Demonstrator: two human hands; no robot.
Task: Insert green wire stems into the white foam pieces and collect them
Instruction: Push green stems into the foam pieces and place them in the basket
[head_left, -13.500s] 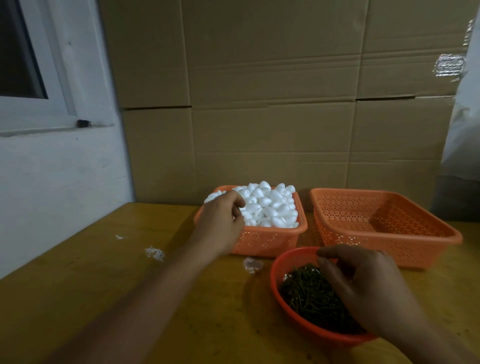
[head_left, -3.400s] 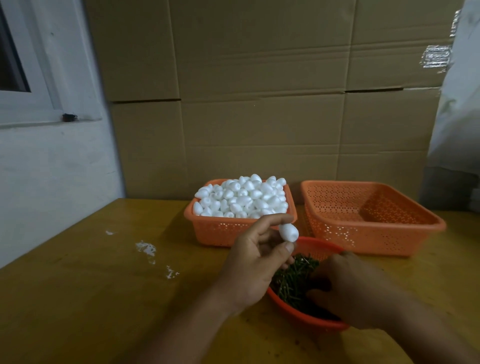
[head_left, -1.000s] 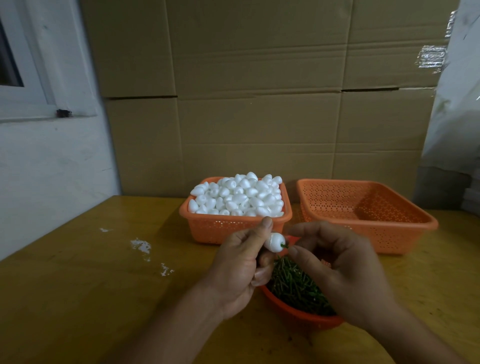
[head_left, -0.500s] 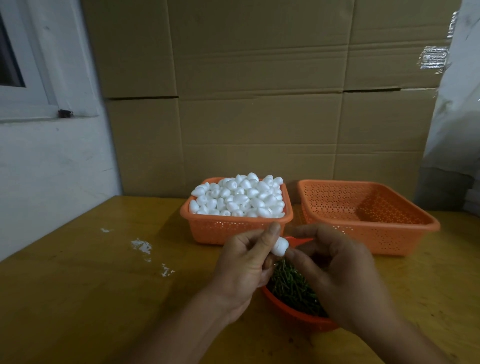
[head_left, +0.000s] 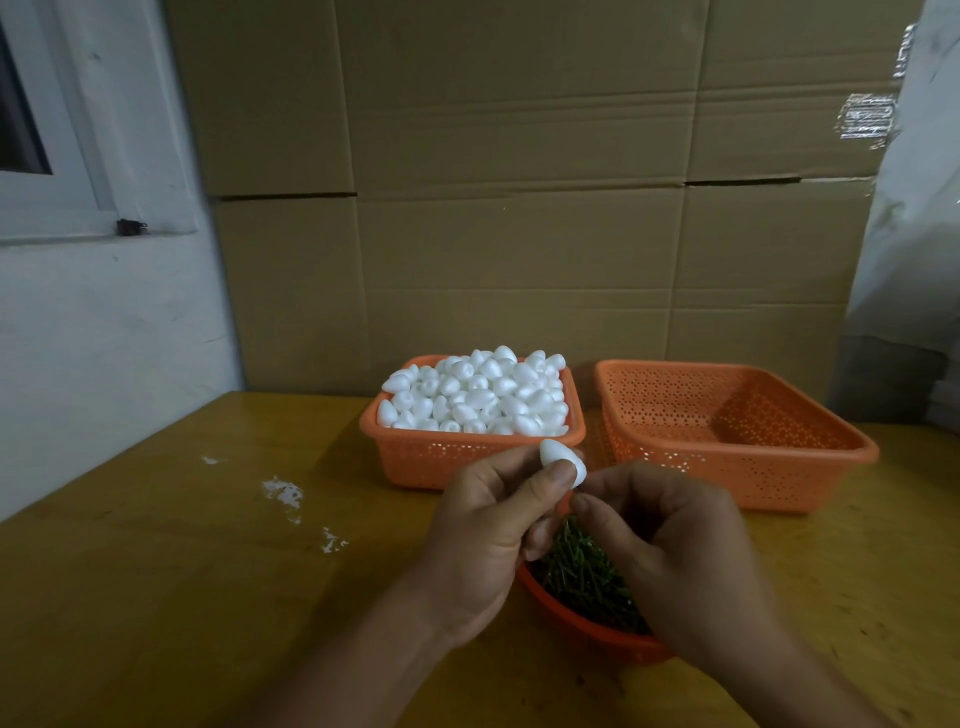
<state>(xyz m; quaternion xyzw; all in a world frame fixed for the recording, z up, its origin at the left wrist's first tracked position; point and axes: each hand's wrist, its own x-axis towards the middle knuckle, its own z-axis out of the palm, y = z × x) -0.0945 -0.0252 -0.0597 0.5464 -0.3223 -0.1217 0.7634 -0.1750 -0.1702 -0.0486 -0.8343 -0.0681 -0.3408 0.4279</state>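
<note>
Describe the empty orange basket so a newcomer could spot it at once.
On the wooden table, two square orange baskets stand side by side against the cardboard wall. The empty basket is the right-hand one. Its neighbour, the full basket, is heaped with white foam pieces.

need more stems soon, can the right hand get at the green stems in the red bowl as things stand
Probably yes: the right hand hovers right over the red bowl, and the green stems lie uncovered under it, though its fingertips seem busy at the foam piece.

head-worn | faces forward-down | close over hands (head_left: 519, 525), table (head_left: 156, 597)
</note>
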